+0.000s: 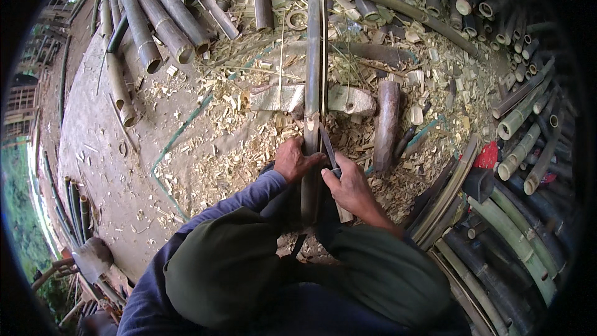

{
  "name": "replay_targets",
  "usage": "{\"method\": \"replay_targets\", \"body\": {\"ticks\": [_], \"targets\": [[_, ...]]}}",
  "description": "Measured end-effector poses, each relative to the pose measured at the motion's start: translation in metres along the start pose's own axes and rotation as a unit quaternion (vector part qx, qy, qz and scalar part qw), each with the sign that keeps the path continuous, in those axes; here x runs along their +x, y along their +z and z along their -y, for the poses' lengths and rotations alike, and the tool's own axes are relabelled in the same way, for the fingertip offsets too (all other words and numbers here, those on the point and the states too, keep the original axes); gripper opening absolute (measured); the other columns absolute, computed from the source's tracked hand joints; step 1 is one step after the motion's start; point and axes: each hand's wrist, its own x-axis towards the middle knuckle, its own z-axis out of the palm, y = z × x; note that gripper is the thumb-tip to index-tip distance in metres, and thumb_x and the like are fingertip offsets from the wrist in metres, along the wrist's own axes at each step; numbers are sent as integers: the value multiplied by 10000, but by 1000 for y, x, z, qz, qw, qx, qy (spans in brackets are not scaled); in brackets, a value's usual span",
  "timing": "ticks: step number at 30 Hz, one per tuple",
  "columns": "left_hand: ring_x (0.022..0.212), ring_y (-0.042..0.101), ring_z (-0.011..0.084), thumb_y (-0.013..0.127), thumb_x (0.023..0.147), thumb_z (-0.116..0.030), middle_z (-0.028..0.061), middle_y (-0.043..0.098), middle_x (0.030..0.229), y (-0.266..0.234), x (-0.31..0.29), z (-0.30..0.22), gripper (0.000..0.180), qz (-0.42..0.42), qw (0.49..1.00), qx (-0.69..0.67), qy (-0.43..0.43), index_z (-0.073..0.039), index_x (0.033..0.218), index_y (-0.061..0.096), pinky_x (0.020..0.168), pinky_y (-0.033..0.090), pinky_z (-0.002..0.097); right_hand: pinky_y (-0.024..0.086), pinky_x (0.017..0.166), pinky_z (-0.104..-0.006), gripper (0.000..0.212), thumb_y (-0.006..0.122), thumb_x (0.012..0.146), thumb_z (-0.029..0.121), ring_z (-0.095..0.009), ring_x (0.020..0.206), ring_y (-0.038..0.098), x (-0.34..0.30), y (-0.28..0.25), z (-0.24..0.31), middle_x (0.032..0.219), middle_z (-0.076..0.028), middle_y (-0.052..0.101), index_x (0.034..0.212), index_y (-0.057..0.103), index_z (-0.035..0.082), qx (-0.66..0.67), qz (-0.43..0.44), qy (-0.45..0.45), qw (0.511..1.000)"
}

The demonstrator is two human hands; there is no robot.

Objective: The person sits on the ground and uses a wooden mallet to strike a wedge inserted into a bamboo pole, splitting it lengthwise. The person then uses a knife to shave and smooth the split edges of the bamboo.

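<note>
A long, dark bamboo pole (pixel 313 56) runs away from me between my knees, with a pale, freshly cut patch on its upper side. My left hand (pixel 297 160) is closed round it just on the near side of that patch, thumb across the top. In my right hand (pixel 349 185) is a knife (pixel 328 143), held by its dark handle; the blade points away from me along the pole's right side. Under the pole lies a pale, rough wooden block (pixel 280 98) as a crosswise rest. A narrow dark length lies along the pole's right edge.
Bamboo shavings (pixel 242 149) cover the ground around the block. A thick, short log (pixel 387 124) lies right of the pole. Cut bamboo poles (pixel 168 31) lie at the far left, and stacked bamboo (pixel 516 124) fills the right side. Something red (pixel 487 156) sits among them.
</note>
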Motion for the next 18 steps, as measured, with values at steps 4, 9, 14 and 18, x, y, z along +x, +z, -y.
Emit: {"method": "replay_targets", "body": {"ticks": [4, 9, 14, 18], "targets": [[767, 706, 363, 856, 742, -471, 257, 690, 815, -4, 0, -8, 565, -3, 1000, 23, -9, 42, 922, 701, 695, 539, 456, 508, 752, -526, 314, 668, 889, 214, -477, 856, 647, 10, -3, 1, 886, -303, 646, 1016, 579, -59, -31, 12, 12, 999], [828, 684, 424, 843, 730, -506, 263, 684, 851, 1, 9, 0, 582, -10, 999, 33, 5, 30, 883, 674, 760, 539, 493, 531, 677, -466, 312, 685, 851, 237, -357, 728, 686, 57, -34, 3, 749, -230, 668, 852, 649, -72, -48, 70, 6, 996], [683, 677, 331, 852, 752, -487, 207, 674, 754, 3, 6, 12, 554, -5, 1000, -25, 16, 22, 916, 708, 656, 518, 450, 535, 496, -369, 294, 649, 920, 244, -227, 531, 640, 102, -68, 27, 715, -141, 642, 978, 660, -43, 69, 225, 136, 962], [691, 679, 348, 862, 735, -480, 225, 676, 757, -3, 4, -7, 565, -11, 1000, -8, 24, 34, 902, 695, 663, 521, 454, 508, 715, -496, 326, 614, 936, 259, -398, 780, 681, 26, -41, 9, 798, -246, 654, 1034, 609, -52, -37, 79, -14, 996]]}}
